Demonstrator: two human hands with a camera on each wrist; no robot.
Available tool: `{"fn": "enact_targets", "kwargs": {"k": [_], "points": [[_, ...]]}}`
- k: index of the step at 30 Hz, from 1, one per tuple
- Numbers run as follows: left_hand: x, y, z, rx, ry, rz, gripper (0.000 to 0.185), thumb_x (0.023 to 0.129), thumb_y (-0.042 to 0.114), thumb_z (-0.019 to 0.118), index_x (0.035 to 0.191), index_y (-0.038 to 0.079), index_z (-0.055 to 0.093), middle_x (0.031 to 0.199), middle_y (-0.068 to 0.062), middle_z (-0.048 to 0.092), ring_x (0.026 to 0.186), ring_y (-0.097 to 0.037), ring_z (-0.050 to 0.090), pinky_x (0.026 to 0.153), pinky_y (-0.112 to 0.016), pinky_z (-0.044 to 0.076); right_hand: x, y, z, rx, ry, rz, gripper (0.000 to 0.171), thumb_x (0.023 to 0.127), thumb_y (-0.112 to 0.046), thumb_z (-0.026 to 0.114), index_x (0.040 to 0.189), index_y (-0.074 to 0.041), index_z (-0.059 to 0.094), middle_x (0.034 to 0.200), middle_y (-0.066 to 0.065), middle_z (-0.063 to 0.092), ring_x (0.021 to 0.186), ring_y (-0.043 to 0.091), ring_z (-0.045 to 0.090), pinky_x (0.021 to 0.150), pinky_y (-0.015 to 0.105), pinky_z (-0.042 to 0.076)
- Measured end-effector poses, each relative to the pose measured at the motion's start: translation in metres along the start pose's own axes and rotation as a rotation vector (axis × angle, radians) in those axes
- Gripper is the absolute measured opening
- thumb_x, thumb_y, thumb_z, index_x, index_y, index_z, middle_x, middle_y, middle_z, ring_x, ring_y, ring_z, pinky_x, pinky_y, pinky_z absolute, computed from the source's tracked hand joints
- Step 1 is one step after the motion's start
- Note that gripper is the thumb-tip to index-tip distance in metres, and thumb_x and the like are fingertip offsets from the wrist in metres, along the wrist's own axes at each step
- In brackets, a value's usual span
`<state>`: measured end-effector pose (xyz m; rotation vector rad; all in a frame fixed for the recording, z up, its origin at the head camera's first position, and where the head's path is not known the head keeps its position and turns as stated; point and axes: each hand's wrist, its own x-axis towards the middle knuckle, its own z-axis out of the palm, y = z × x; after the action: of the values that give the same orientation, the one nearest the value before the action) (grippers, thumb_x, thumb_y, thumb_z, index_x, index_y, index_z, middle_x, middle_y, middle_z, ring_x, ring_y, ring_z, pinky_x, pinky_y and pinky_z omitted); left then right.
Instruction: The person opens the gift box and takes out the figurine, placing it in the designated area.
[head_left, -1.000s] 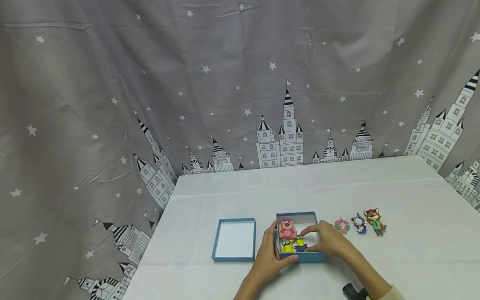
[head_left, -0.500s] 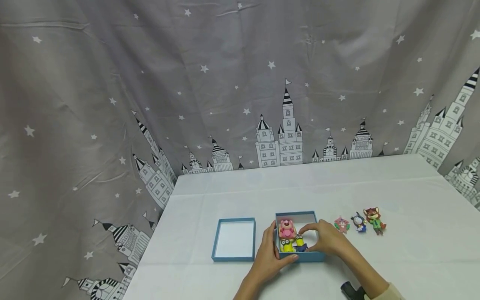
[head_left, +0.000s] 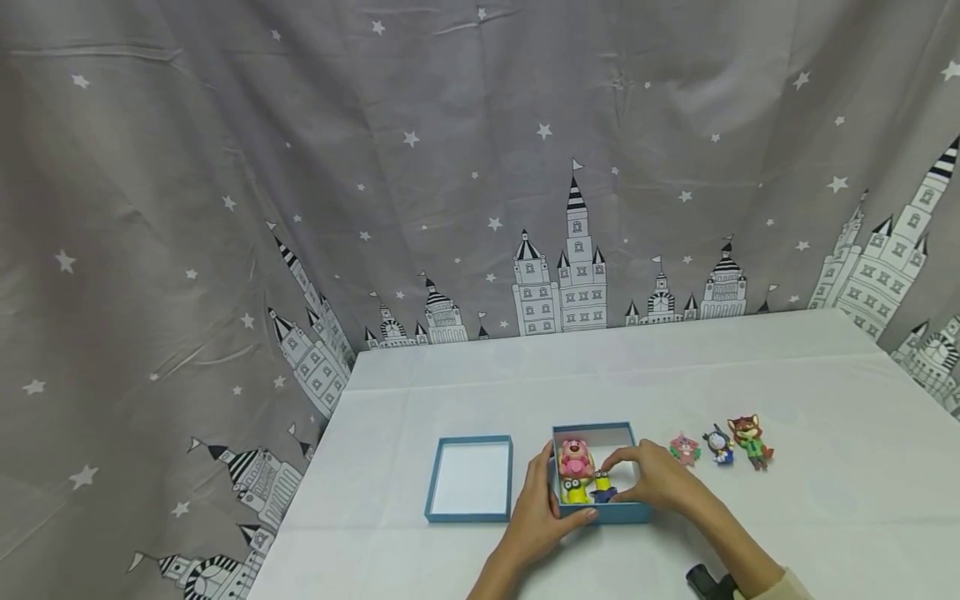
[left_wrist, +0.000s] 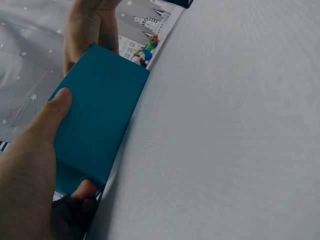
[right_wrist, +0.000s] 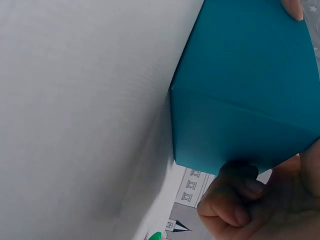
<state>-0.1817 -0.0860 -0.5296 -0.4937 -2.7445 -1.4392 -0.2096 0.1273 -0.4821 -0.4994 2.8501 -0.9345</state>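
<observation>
Left hand point(head_left: 542, 512) clamped on a blue box point(head_left: 621, 514), the right hand point(head_left: 657, 477) still pinches a Minion figurine point(head_left: 603, 485) inside, unreleased.

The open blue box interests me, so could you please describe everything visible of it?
The blue box looks like smooth cardboard, blue outside and pale inside. It rests open side up on the white table. It contains a pink bear and two yellow figures. The left hand grips its left side, thumb on the near wall; the right hand reaches in over its right side.
</observation>
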Motion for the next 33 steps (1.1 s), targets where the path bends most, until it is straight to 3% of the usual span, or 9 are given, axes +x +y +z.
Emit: {"fn": "enact_targets", "kwargs": {"k": [6,9,11,16,19,22,27,33], "points": [[0.0,0.0,0.0,0.012,0.002,0.006,0.102,0.073,0.058,0.068,0.148,0.019,0.012,0.144,-0.007,0.029,0.117,-0.018,0.043,0.096,-0.038,0.04,-0.001,0.004,-0.002,0.035,0.006,-0.012,0.035,0.059,-0.032,0.086,0.09,-0.026,0.07,0.093,0.004,0.06,0.087,0.023,0.055,0.076,0.047,0.047],[0.0,0.0,0.0,0.019,-0.001,0.011,0.101,0.073,0.057,0.068,0.148,0.018,0.012,0.143,-0.006,0.029,0.097,-0.012,0.051,0.082,-0.028,0.046,-0.002,0.005,-0.003,0.029,0.011,0.003,0.037,0.058,-0.036,0.086,0.09,-0.028,0.069,0.096,0.004,0.061,0.088,0.024,0.056,0.075,0.047,0.047],[0.0,-0.001,0.0,0.021,-0.001,0.014,0.101,0.074,0.057,0.068,0.148,0.017,0.013,0.143,-0.007,0.029,0.086,-0.008,0.049,0.074,-0.024,0.046,-0.002,0.005,-0.004,0.017,0.014,0.014,0.037,0.058,-0.038,0.086,0.089,-0.029,0.069,0.098,0.005,0.062,0.091,0.027,0.058,0.076,0.048,0.047],[0.0,-0.002,0.001,0.017,0.002,0.019,0.101,0.074,0.058,0.068,0.148,0.017,0.013,0.143,-0.007,0.03,0.092,-0.007,0.047,0.08,-0.025,0.044,-0.002,0.005,-0.008,0.046,0.001,0.022,0.04,0.058,-0.043,0.084,0.091,-0.026,0.069,0.105,0.006,0.064,0.096,0.031,0.058,0.08,0.05,0.047],[0.0,-0.003,0.0,0.004,0.003,0.016,0.101,0.073,0.056,0.069,0.148,0.018,0.013,0.142,-0.006,0.03,0.081,-0.005,0.048,0.071,-0.022,0.046,-0.003,0.004,-0.012,0.069,-0.009,0.029,0.043,0.059,-0.046,0.082,0.093,-0.023,0.069,0.105,0.006,0.064,0.09,0.026,0.057,0.075,0.046,0.048],[0.001,-0.003,-0.001,-0.013,0.001,0.016,0.1,0.073,0.054,0.07,0.148,0.019,0.013,0.14,-0.006,0.031,0.067,-0.003,0.044,0.058,-0.018,0.043,-0.004,0.002,-0.017,0.078,-0.006,0.025,0.045,0.061,-0.049,0.08,0.096,-0.022,0.07,0.093,0.002,0.062,0.077,0.018,0.051,0.063,0.036,0.045],[0.001,-0.003,-0.001,-0.022,0.006,0.027,0.1,0.073,0.053,0.071,0.148,0.019,0.014,0.139,-0.006,0.032,0.064,0.0,0.043,0.055,-0.016,0.042,-0.008,0.002,-0.029,0.067,0.058,0.014,0.048,0.062,-0.052,0.078,0.099,-0.022,0.07,0.061,-0.002,0.039,0.055,0.011,0.033,0.047,0.024,0.027],[0.001,-0.001,0.0,-0.019,0.01,0.012,0.101,0.073,0.054,0.071,0.148,0.018,0.014,0.14,-0.006,0.032,0.068,-0.002,0.045,0.06,-0.018,0.044,-0.018,0.005,-0.047,0.07,0.129,-0.01,0.053,0.064,-0.055,0.076,0.103,-0.019,0.069,0.055,-0.006,0.03,0.048,0.007,0.027,0.042,0.021,0.025]]}}
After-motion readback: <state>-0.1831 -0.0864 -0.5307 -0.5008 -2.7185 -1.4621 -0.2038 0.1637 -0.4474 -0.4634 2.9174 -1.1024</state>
